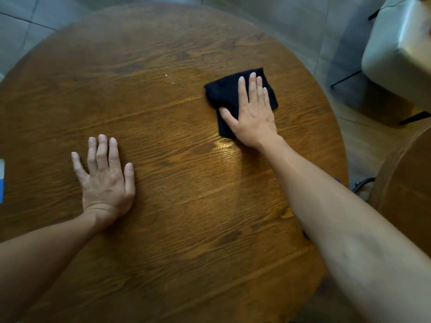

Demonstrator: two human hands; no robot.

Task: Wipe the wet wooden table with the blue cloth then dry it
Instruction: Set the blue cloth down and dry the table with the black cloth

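A round wooden table (pixel 163 54) fills the view. A folded cloth (pixel 224 94), so dark it looks nearly black, lies right of the table's centre. My right hand (pixel 253 113) presses flat on top of it, fingers extended and covering its right half. A shiny wet streak (pixel 227 145) glistens on the wood just below the cloth. My left hand (pixel 105 178) rests palm down on the bare wood at the left, fingers spread, holding nothing.
A pale padded seat (pixel 401 50) with black legs stands at the upper right beyond the table edge. Another wooden piece (pixel 405 183) sits at the right. A blue and white object (pixel 1 180) peeks in at the left edge. Grey tiles lie beyond.
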